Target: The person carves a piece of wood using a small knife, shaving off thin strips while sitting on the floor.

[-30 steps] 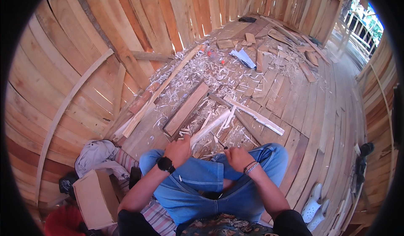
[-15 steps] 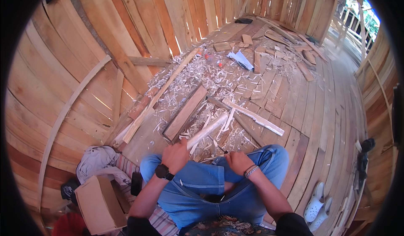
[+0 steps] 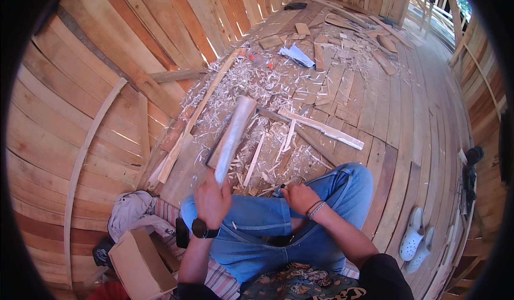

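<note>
My left hand (image 3: 212, 198) is wrapped round the lower end of a pale, smooth wooden stick (image 3: 235, 134). The stick points up and away from me, over a reddish wood block (image 3: 215, 155) that it partly covers. Close to my right knee, my right hand (image 3: 301, 198) is closed round what looks like a small knife (image 3: 282, 187). Only a dark bit shows at the fingers, and most of it is hidden. Stick and right hand are well apart. Thin pale strips (image 3: 254, 161) and curled shavings (image 3: 273, 139) lie on the floor before my crossed legs.
A pale batten (image 3: 324, 128) lies across a darker one (image 3: 316, 146) in front of me. Along the left plank wall runs a long board (image 3: 201, 115). A cardboard box (image 3: 140, 265) stands at my left; light clogs (image 3: 412, 236) are at right. Wood offcuts (image 3: 383, 62) lie farther off.
My left hand has swung the stick left and more upright, away from the right hand. The right hand has barely moved. The whole view has shifted slightly.
</note>
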A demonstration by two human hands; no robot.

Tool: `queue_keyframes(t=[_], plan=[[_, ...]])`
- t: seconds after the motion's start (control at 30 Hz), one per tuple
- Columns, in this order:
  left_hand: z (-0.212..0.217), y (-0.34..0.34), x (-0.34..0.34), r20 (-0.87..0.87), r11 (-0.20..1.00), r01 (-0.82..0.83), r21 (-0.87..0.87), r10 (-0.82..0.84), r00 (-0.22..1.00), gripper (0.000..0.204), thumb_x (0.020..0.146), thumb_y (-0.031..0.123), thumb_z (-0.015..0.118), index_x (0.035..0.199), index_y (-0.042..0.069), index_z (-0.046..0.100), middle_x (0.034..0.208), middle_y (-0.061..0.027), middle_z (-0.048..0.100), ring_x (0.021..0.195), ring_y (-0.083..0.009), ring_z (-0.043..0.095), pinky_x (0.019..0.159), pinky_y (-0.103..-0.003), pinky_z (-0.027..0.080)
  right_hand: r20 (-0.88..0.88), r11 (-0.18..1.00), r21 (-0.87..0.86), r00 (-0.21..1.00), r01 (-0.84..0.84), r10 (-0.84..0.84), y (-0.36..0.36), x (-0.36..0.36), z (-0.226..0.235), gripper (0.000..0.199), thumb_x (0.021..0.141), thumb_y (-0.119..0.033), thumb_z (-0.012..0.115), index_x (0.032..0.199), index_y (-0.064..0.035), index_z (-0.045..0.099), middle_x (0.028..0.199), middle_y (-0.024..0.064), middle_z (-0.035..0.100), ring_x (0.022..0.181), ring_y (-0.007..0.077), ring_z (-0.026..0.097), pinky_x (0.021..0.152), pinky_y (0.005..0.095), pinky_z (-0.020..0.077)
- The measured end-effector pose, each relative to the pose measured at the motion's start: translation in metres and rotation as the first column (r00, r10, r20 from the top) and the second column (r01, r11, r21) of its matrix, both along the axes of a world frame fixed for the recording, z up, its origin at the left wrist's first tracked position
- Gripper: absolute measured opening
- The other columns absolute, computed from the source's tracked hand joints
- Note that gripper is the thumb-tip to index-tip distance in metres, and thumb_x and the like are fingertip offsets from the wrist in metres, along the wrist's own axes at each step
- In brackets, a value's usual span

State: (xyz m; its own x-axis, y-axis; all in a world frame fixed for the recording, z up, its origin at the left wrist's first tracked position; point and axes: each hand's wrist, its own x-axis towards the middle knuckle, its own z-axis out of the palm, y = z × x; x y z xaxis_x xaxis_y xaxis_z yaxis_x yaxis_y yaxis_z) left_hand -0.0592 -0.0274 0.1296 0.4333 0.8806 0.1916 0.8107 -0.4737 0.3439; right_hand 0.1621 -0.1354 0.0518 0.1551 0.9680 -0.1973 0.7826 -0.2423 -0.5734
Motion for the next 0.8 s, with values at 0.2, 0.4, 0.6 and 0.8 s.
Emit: queue_keyframes(t=[0.2, 0.4, 0.6, 0.8], plan=[[-0.065, 0.008, -0.023, -0.298, 0.989, 0.061, -0.135, -0.099, 0.949, 0.025, 0.088, 0.022, 0.059, 0.098, 0.002, 0.05, 0.071, -0.0219, 0.063, 0.065, -0.042, 0.063, 0.058, -0.053, 0.048, 0.013, 0.999, -0.043, 1.0, -0.017, 0.018, -0.004, -0.015, -0.008, 0.038, 0.096, -0.036, 0.046, 0.093, -0.0001, 0.059, 0.078, 0.0242, 0.066, 0.076, 0.0422, 0.066, 0.071, 0.0518, 0.053], [-0.025, -0.004, -0.006, 0.12, 0.986, -0.152, -0.076, 0.16, 0.98, 0.024, 0.087, 0.023, 0.061, 0.095, 0.002, 0.051, 0.067, -0.0237, 0.062, 0.064, -0.0434, 0.062, 0.058, -0.053, 0.048, -0.02, 0.997, -0.071, 0.999, 0.036, -0.037, -0.004, -0.017, -0.023, 0.038, 0.096, -0.037, 0.046, 0.092, -0.0003, 0.056, 0.077, 0.0214, 0.067, 0.073, 0.0419, 0.066, 0.067, 0.0522, 0.0529], [-0.056, 0.018, -0.016, -0.195, 0.999, -0.031, -0.014, 0.028, 0.98, 0.028, 0.087, 0.024, 0.062, 0.098, 0.001, 0.05, 0.066, -0.0245, 0.061, 0.064, -0.0433, 0.062, 0.058, -0.053, 0.047, 0.005, 0.997, -0.079, 1.0, 0.014, -0.014, 0.002, -0.017, -0.027, 0.041, 0.097, -0.037, 0.044, 0.094, 0.0017, 0.056, 0.075, 0.022, 0.067, 0.073, 0.04, 0.068, 0.065, 0.0498, 0.0548], [-0.079, 0.032, -0.028, -0.362, 0.986, 0.137, -0.1, -0.164, 0.918, 0.027, 0.087, 0.023, 0.061, 0.098, 0.002, 0.049, 0.066, -0.0234, 0.061, 0.063, -0.0429, 0.062, 0.056, -0.053, 0.047, 0.004, 0.997, -0.079, 1.0, -0.009, 0.01, -0.001, -0.02, -0.027, 0.041, 0.097, -0.037, 0.046, 0.094, 0.0017, 0.057, 0.075, 0.0205, 0.068, 0.072, 0.0387, 0.068, 0.064, 0.0491, 0.0551]])
